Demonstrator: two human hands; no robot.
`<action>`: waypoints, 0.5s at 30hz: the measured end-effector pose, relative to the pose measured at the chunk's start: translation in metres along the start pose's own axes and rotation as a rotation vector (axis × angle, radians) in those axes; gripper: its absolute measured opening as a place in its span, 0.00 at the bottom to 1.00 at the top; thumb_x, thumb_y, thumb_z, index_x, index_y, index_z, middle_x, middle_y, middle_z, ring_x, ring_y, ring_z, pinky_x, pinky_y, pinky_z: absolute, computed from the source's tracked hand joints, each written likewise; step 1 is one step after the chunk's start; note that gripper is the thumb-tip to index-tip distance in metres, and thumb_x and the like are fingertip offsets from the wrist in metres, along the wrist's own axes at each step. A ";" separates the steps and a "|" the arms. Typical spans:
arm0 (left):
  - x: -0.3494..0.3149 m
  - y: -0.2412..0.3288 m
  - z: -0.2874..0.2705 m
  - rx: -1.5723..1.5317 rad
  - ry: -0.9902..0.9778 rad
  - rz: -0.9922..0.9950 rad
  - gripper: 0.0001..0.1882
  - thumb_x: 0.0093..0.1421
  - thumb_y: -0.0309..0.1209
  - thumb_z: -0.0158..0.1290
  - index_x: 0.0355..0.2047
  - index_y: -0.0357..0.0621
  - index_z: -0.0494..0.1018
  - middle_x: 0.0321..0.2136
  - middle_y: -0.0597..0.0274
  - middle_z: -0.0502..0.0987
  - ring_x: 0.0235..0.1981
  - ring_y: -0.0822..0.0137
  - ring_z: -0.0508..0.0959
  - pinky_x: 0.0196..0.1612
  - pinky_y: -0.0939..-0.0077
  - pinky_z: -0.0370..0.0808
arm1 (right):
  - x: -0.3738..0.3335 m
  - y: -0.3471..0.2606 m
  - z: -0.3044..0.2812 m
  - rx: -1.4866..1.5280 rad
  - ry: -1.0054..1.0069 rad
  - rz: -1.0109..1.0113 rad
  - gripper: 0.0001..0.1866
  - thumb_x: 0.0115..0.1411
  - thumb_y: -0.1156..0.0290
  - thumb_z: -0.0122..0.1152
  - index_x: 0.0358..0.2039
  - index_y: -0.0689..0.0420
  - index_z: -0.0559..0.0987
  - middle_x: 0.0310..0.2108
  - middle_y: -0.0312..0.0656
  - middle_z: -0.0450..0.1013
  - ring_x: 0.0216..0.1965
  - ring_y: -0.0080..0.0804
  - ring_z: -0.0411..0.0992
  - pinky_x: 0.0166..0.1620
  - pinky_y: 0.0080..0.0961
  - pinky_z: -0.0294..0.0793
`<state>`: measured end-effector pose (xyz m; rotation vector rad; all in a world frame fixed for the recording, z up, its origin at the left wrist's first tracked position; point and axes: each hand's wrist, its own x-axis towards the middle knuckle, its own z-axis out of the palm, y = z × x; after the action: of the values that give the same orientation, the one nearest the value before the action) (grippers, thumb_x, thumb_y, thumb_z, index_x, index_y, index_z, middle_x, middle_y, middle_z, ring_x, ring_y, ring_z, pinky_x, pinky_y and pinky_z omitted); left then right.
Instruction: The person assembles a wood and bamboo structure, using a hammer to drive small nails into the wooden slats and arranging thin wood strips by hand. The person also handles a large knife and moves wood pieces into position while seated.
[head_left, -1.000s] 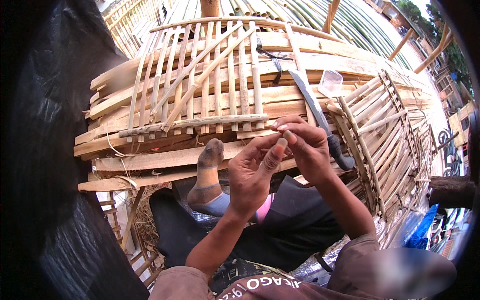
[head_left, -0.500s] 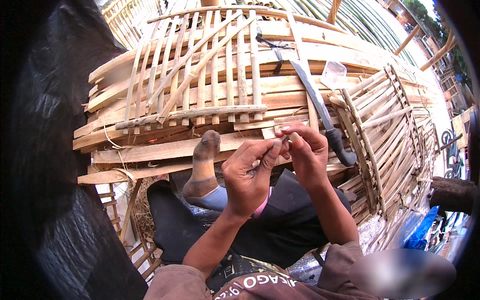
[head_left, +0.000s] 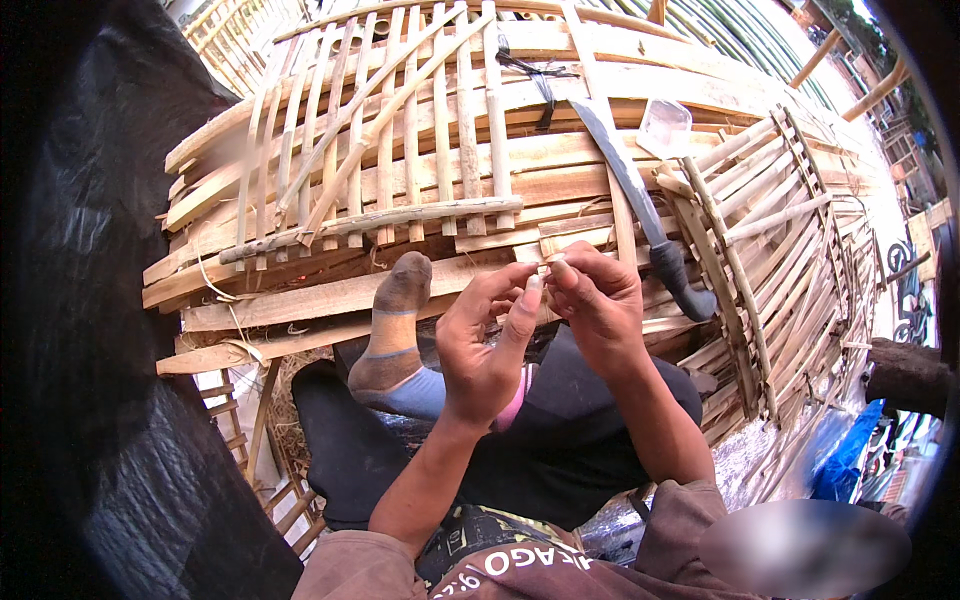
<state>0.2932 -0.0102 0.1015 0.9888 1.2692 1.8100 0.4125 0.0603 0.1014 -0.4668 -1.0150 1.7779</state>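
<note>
Over my lap, my left hand (head_left: 487, 335) and my right hand (head_left: 600, 308) meet at the fingertips, thumbs and forefingers pinched together. Something small and pale seems to sit between them, too tiny to name. Beyond the hands lie stacked pale wooden planks (head_left: 290, 302). On them, to the right of my right hand, rests a large knife (head_left: 625, 170) with a long grey blade and a dark curved handle, touched by neither hand. A slatted wooden panel (head_left: 370, 222) lies on the planks at the far left.
More slatted panels (head_left: 768, 290) lean in a pile on the right. A clear plastic container (head_left: 665, 128) and a black strip (head_left: 538, 72) lie on the planks. My socked foot (head_left: 390, 330) is left of my hands. Black sheeting (head_left: 150, 400) hangs along the left side.
The view has shifted slightly, moving the planks and knife up and left in the picture. My fingers have changed their pinch, the left thumb now more upright, with the hands still together.
</note>
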 end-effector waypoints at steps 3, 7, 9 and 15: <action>0.004 -0.011 -0.002 -0.044 -0.042 -0.021 0.10 0.63 0.28 0.59 0.42 0.36 0.78 0.34 0.60 0.80 0.36 0.74 0.79 0.39 0.79 0.76 | 0.000 0.007 -0.003 -0.041 0.048 -0.014 0.09 0.62 0.74 0.65 0.41 0.64 0.82 0.30 0.35 0.75 0.25 0.15 0.64 0.27 0.14 0.60; 0.014 -0.021 0.007 0.046 -0.027 0.027 0.08 0.61 0.28 0.61 0.36 0.36 0.79 0.30 0.62 0.80 0.32 0.75 0.78 0.37 0.79 0.75 | 0.002 0.008 -0.008 -0.007 0.092 0.008 0.09 0.61 0.73 0.66 0.41 0.63 0.83 0.30 0.33 0.75 0.25 0.15 0.64 0.28 0.14 0.60; 0.023 -0.028 0.011 0.009 -0.030 0.030 0.07 0.60 0.28 0.62 0.35 0.37 0.80 0.29 0.62 0.80 0.31 0.75 0.79 0.36 0.79 0.75 | 0.004 0.012 -0.014 0.029 0.144 0.051 0.10 0.61 0.72 0.67 0.41 0.62 0.83 0.29 0.32 0.75 0.24 0.14 0.64 0.28 0.13 0.61; 0.085 -0.043 0.009 0.451 -0.315 0.552 0.05 0.55 0.22 0.62 0.34 0.37 0.79 0.29 0.56 0.80 0.30 0.60 0.81 0.34 0.69 0.77 | 0.022 0.005 -0.032 -0.242 0.293 0.034 0.15 0.61 0.67 0.67 0.45 0.63 0.81 0.26 0.28 0.73 0.24 0.11 0.62 0.27 0.12 0.60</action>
<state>0.2671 0.0786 0.0786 1.9482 1.3101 1.6726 0.4226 0.0931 0.0821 -0.8726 -1.0202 1.5649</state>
